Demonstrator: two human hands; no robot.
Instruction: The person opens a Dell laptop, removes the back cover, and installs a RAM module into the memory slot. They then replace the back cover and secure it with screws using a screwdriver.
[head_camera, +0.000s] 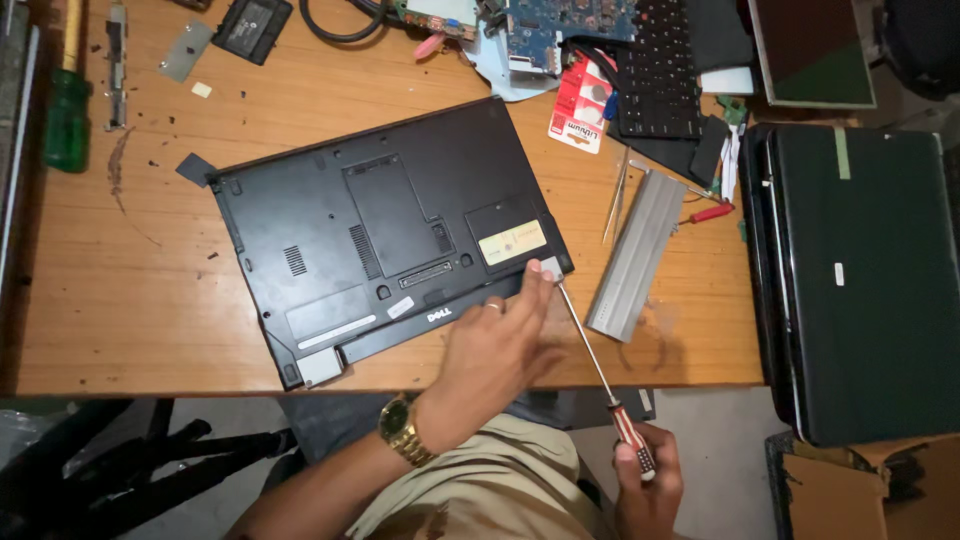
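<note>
Left hand: the left hand (495, 350) is lying flat, fingers together, pressing the upturned black laptop (385, 235) at its near corner.
Right hand: the right hand (648, 480) is clamping the long screwdriver (590, 350), its tip reaching just beside the left fingertips.
Hidden: the screw under the tip is too small to make out.

I am sitting at what is looking like an electronics repair workshop. A scuffed wooden workbench (120, 290) is carrying a black laptop turned bottom-up (385, 235), a bare blue circuit board (565, 30), a loose black keyboard (657, 75), a detached grey battery bar (635, 255), metal tweezers (617, 195) and a green-handled screwdriver (67, 110). Another closed dark laptop (860, 280) is waiting at the side, and small screws and scraps are lying scattered about.
</note>
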